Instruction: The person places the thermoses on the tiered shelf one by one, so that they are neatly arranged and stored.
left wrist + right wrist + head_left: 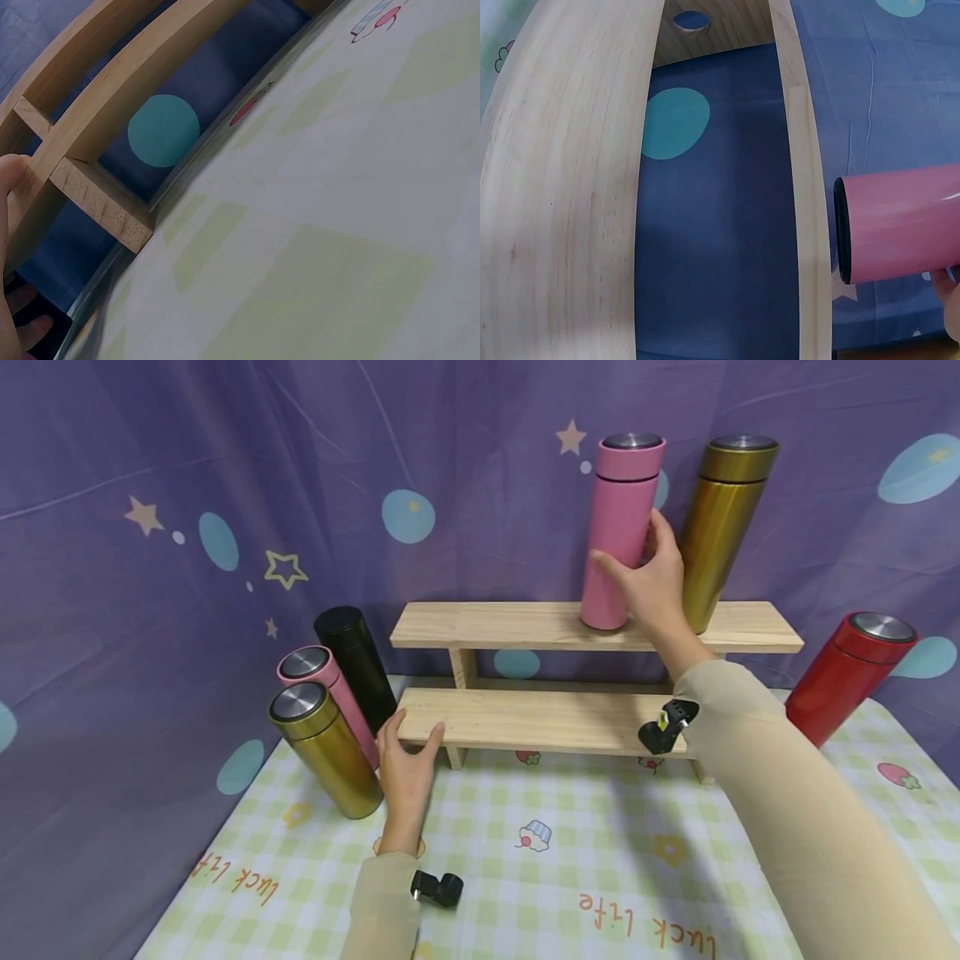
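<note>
My right hand (654,578) grips a pink thermos bottle (627,518) by its lower body, thumb on the near side. The bottle is upright, its base at the top board of the two-tier wooden shelf (495,625); whether it touches the board I cannot tell. Just right of that hand a gold thermos bottle (729,527) stands on the same board. My left hand (407,768) holds the left end of the lower board, thumb on its front edge, as the left wrist view also shows. In the right wrist view the pink bottle's dark base (843,231) shows beside the board edge.
Left of the shelf, a black bottle (356,664), another pink bottle (341,693) and another gold bottle (330,756) stand close together. A red bottle (851,677) stands on the right. The checked tablecloth (495,877) covers the table; a purple curtain (480,435) hangs behind.
</note>
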`<action>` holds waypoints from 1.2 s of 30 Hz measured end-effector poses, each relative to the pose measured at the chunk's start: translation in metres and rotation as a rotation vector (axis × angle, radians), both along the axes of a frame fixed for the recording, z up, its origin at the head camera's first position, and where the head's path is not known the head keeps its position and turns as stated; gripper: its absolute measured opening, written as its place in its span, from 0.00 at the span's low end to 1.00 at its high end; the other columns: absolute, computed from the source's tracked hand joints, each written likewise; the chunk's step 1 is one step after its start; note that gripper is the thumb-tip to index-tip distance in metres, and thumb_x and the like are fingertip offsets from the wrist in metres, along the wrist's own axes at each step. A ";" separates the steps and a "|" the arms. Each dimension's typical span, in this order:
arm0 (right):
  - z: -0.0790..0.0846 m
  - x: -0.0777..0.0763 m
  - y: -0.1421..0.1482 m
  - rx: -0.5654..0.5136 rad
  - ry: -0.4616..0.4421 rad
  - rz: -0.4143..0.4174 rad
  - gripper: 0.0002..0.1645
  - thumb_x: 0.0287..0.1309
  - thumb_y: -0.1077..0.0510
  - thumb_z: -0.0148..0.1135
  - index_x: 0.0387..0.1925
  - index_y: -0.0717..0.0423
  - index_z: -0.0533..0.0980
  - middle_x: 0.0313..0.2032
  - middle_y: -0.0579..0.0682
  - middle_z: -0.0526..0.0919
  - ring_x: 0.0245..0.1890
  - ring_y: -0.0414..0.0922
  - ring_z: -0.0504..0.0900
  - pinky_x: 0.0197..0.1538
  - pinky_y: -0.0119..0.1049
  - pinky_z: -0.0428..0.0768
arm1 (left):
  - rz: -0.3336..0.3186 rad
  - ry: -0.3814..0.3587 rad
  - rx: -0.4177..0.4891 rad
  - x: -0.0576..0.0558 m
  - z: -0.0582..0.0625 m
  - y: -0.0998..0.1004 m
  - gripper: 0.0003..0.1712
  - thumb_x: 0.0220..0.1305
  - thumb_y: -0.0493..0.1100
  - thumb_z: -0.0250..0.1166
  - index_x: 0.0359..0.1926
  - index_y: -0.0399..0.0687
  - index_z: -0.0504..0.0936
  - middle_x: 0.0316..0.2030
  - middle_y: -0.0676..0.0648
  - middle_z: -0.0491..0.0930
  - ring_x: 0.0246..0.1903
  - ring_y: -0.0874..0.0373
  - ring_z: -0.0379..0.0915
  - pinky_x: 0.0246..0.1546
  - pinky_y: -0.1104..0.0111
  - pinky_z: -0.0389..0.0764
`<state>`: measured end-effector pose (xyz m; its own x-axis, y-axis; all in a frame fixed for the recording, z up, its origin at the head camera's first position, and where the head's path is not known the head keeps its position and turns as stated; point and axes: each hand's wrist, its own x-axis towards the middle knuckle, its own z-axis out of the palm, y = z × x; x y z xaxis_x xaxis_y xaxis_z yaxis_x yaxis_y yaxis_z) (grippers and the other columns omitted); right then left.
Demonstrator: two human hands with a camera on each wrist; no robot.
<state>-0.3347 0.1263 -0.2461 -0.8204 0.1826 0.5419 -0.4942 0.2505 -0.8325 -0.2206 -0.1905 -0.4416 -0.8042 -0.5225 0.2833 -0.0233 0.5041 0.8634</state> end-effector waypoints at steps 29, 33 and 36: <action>-0.008 -0.005 0.003 0.050 -0.026 -0.003 0.49 0.54 0.54 0.74 0.74 0.50 0.60 0.64 0.52 0.73 0.59 0.44 0.73 0.60 0.34 0.71 | -0.004 0.004 0.006 0.000 -0.001 0.000 0.43 0.56 0.65 0.70 0.69 0.53 0.69 0.68 0.48 0.64 0.68 0.46 0.60 0.64 0.47 0.62; -0.008 -0.006 0.003 0.061 -0.022 -0.010 0.49 0.55 0.54 0.74 0.74 0.50 0.59 0.65 0.52 0.72 0.60 0.44 0.73 0.61 0.34 0.71 | -0.004 0.003 0.005 0.000 -0.001 0.000 0.43 0.56 0.65 0.70 0.69 0.53 0.69 0.68 0.48 0.64 0.68 0.46 0.60 0.64 0.48 0.62; -0.009 -0.006 0.004 0.067 -0.023 -0.014 0.49 0.55 0.53 0.74 0.74 0.50 0.59 0.65 0.52 0.72 0.61 0.44 0.73 0.62 0.34 0.70 | -0.004 0.004 0.004 0.001 -0.001 0.000 0.43 0.56 0.65 0.70 0.68 0.53 0.69 0.68 0.48 0.64 0.68 0.47 0.60 0.64 0.48 0.62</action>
